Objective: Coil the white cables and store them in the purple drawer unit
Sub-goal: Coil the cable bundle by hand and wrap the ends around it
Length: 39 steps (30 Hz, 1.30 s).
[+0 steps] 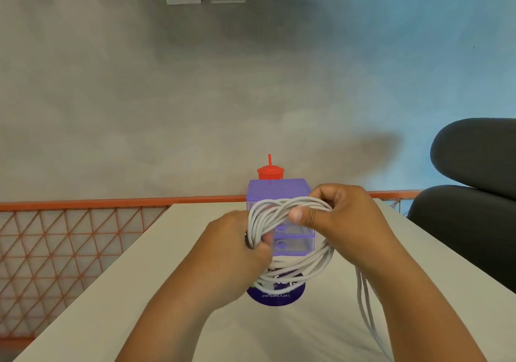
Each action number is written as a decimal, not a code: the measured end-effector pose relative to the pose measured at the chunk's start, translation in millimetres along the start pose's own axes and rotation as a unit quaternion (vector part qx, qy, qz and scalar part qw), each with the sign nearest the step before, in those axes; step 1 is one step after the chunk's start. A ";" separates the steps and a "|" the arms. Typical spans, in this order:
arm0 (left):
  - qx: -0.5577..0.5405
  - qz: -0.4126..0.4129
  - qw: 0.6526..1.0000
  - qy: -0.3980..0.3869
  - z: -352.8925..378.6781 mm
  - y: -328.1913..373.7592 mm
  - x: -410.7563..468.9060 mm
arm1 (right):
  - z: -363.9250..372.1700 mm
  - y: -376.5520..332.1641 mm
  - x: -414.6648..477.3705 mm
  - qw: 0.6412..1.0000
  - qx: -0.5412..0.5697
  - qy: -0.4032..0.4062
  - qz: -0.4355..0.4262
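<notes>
Here, fingers (303, 215) of both hands pinch the coiled white cables (282, 208).

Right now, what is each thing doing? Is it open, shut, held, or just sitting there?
white cables: mostly coiled, held in both hands above the table, loose strands trailing down on the right.
left hand: gripping the coil's left side.
right hand: pinching the coil's top.
purple drawer unit: upright on the table, visible drawers shut.
red cup: upright behind the unit, lid on, straw in.
purple round sticker: flat on the table.
</notes>
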<state>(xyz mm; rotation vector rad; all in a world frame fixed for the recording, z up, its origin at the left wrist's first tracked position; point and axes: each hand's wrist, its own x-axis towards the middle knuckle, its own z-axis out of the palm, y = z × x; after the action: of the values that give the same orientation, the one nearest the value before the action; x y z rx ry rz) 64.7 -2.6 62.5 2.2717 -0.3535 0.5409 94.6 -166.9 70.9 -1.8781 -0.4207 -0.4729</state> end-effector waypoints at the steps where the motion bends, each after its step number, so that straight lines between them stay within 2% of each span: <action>1: -0.006 -0.021 0.999 -0.023 -1.1 -2.0 -0.1 | 0.6 0.5 -0.3 1.000 -0.017 0.006 -0.013; 4: -0.002 -0.065 0.992 -0.107 -5.1 -7.1 0.6 | 5.5 6.4 -1.7 0.988 -0.140 0.011 -0.063; 7: 0.029 -0.090 0.985 -0.147 -9.6 -9.9 0.5 | 14.0 13.4 -2.3 0.941 -0.287 0.061 -0.166; 9: 0.053 -0.102 0.980 -0.161 -13.3 -10.3 -0.7 | 17.2 16.6 -1.4 0.912 -0.321 0.087 -0.239; 11: 0.066 -0.111 0.975 -0.183 -16.0 -12.2 -1.0 | 20.5 19.8 -0.3 0.907 -0.325 0.081 -0.257; 13: 0.080 -0.104 0.972 -0.197 -16.9 -16.0 -0.9 | 23.5 21.1 -0.2 0.920 -0.302 0.061 -0.240; 15: 0.054 -0.087 0.982 -0.160 -18.3 -18.5 2.0 | 26.0 19.6 -1.3 0.930 -0.284 0.058 -0.226; 17: -0.040 -0.055 0.992 -0.103 -19.6 -15.6 3.2 | 27.2 17.4 -1.3 0.937 -0.279 0.027 -0.211; 20: -0.226 -0.065 0.969 -0.073 -18.4 -14.0 4.7 | 27.7 12.9 -2.6 0.927 -0.299 -0.002 -0.227; 22: -0.270 -0.062 0.957 -0.088 -12.6 -10.0 2.8 | 28.0 11.2 -2.5 0.920 -0.304 0.032 -0.246; 26: -0.281 -0.060 0.950 -0.122 -4.0 -4.4 -0.3 | 20.7 9.3 -0.8 0.942 -0.249 0.017 -0.224; 31: -0.345 -0.088 0.918 -0.172 -12.4 -2.6 -1.7 | 20.7 2.7 -2.9 0.951 -0.190 0.049 -0.238; 35: -0.390 -0.078 0.913 -0.095 -6.8 -0.3 1.1 | 18.7 -7.8 -5.3 0.983 -0.118 0.073 -0.116; 39: -0.430 -0.101 0.897 0.002 -2.7 0.8 5.0 | 12.0 -9.0 -7.3 0.986 -0.160 -0.052 0.008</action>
<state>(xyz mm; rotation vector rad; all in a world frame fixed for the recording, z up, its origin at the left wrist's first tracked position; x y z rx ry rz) 68.0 -1.6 67.1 1.4192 -0.2736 0.2052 85.4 -153.1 70.5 -2.2226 -0.4173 -0.4525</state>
